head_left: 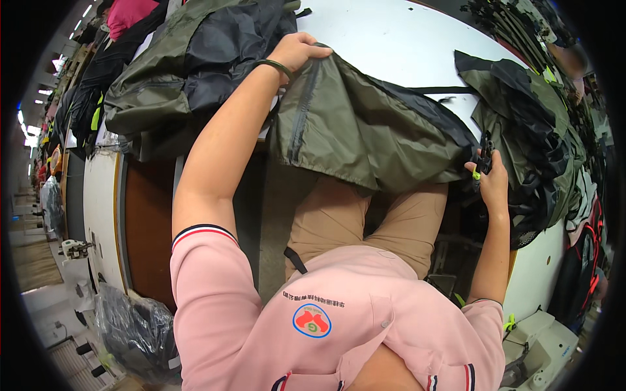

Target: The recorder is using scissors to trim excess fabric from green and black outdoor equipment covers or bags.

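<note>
An olive-green fabric piece [372, 130] with black parts and a dark zip-like strip hangs over the table's near edge, above my lap. My left hand [301, 53] is closed, pinching its upper corner between thumb and fingers. At the other end of the piece, my right hand [493, 179] is wrapped round a small black object [484, 156] with a yellow-green bit. Its kind is hard to make out. The black object touches or overlaps the fabric's right end.
Olive and black sewn pieces [195, 62] lie heaped on the white table [385, 32] at the left. Another heap [535, 137] lies at the right. Below left is a clear plastic bag [137, 332] with dark contents. A pale sewing machine [541, 348] stands at the lower right.
</note>
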Available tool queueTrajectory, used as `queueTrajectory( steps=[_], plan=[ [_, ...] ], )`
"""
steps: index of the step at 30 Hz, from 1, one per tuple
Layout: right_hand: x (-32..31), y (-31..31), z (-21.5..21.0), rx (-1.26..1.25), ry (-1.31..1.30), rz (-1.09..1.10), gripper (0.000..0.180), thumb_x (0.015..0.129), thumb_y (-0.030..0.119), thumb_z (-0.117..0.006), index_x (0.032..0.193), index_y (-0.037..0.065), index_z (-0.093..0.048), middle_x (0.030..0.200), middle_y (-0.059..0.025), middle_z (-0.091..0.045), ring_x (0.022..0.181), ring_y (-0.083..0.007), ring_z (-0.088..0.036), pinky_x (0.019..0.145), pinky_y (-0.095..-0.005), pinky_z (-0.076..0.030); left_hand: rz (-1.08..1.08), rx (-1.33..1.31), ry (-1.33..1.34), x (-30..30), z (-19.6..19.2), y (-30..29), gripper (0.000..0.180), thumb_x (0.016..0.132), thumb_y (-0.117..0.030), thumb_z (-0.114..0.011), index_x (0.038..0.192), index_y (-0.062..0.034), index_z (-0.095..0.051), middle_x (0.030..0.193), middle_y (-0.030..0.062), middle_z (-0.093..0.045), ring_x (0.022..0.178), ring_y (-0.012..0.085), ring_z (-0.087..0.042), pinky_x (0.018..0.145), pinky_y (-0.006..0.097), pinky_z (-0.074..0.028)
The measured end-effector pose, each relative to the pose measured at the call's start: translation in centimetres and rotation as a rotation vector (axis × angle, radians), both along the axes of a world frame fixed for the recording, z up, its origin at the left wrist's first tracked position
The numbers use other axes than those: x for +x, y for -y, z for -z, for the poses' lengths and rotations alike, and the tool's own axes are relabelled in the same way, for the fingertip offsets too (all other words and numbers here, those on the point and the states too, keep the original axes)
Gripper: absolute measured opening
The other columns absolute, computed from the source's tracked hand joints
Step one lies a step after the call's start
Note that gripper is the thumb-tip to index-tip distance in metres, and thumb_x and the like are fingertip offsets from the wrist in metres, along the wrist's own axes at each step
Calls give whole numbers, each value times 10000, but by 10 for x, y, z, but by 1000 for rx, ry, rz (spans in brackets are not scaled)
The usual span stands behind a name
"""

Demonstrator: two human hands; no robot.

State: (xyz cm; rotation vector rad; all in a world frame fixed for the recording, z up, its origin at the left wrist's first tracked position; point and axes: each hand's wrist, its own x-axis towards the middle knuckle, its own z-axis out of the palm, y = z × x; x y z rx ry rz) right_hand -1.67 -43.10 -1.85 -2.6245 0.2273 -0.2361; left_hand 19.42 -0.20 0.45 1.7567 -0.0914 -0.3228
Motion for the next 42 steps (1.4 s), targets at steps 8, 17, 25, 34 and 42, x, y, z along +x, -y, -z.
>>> queueTrajectory(
  steps=[8,17,25,34,42],
  plan=[
    [0,14,49,58,-64,-12,483,757,326,-821,964,30,-500,872,-211,-662,857,-460,-608,692,-487,-464,81,878,911,-26,-7,20,635,697,-306,-827,1240,-131,-548,1254,137,-574,1142,342,-538,953,449,-438],
    [1,0,45,90,-11,51,438,772,266,-810,934,4,-500,806,-184,-645,765,-399,-609,690,-404,-467,893,948,737,-141,43,40,504,709,-62,-729,1192,-129,-601,1481,109,-424,1397,330,-361,1115,600,-291],
    [1,11,51,20,-2,11,400,794,263,-768,1018,63,-504,874,-192,-663,860,-440,-623,695,-501,-477,865,810,584,-116,47,24,360,751,32,-619,1079,-117,-628,1451,99,-479,1384,326,-394,1135,538,-309],
    [-1,24,29,82,5,-21,395,765,245,-778,1029,79,-536,894,-170,-672,884,-398,-642,738,-481,-497,204,297,612,-37,-39,0,311,730,36,-437,996,-5,-593,920,35,-598,867,145,-546,824,257,-453],
    [14,83,-77,53,436,102,325,727,114,-761,982,74,-564,872,-97,-697,810,-367,-663,693,-441,-516,-1109,825,1163,90,-226,-373,414,887,-111,-572,1299,-84,-576,1146,214,-649,1040,342,-631,919,409,-475]
  ],
)
